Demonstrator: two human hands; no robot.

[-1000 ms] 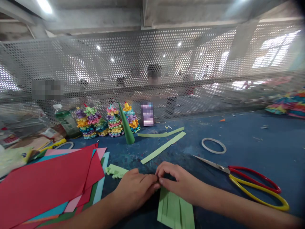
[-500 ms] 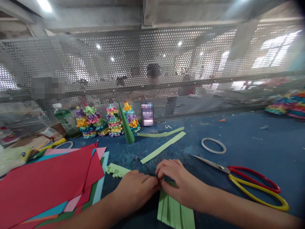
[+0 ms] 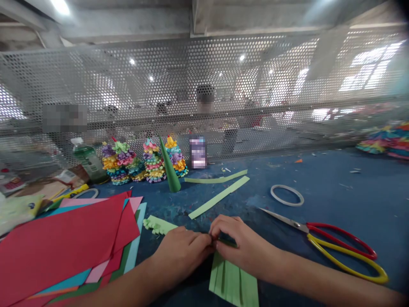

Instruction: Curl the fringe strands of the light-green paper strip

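Together, my left hand [image 3: 179, 252] and my right hand [image 3: 239, 244] pinching the slit green paper's [image 3: 233, 286] far edge, scissors [image 3: 303, 227] right of them.

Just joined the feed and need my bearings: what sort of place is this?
Probably a paper-craft workshop. The left hand and right hand pinch a slit green sheet on a blue table; coloured paper sheets, scissors and finished paper trees are around, and a perforated metal screen separates other people.

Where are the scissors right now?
In the head view, the red-and-yellow scissors lie on the blue table at the right, just right of the right hand pinching the green fringed paper; the white tape ring lies behind their blades.
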